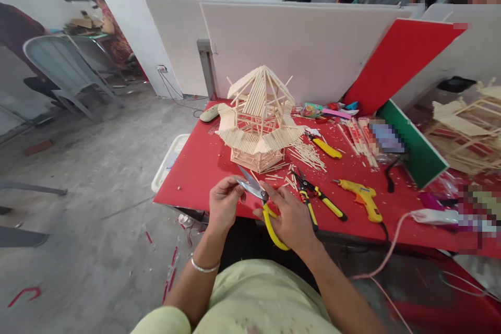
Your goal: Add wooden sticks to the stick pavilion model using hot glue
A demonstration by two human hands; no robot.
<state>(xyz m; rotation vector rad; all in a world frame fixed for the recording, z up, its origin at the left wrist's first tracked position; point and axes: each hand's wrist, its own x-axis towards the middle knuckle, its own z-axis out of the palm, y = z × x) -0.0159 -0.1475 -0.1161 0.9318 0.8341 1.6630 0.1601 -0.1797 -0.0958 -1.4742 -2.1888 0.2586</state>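
Note:
My right hand [291, 216] grips a pair of scissors [271, 227] with yellow handles, and their blades stand apart, pointing up and left. Close by the lower blade, my left hand [225, 201] is closed in a pinch; whatever its fingertips hold is too small to make out. Just beyond the blades stands a pagoda-like model [260, 120] built from thin wooden sticks, with a pointed roof and a flared lower roof. Loose cut sticks [309, 155] lie scattered to the right of the model.
On the red table [188, 167] are yellow-black pliers [329, 203], a yellow-handled cutter [326, 147], a yellow glue gun [364, 198] with a cord, and bundled sticks [358, 141]. A green board [415, 148] and another stick model [465, 130] stand right. White panels [297, 52] rise behind.

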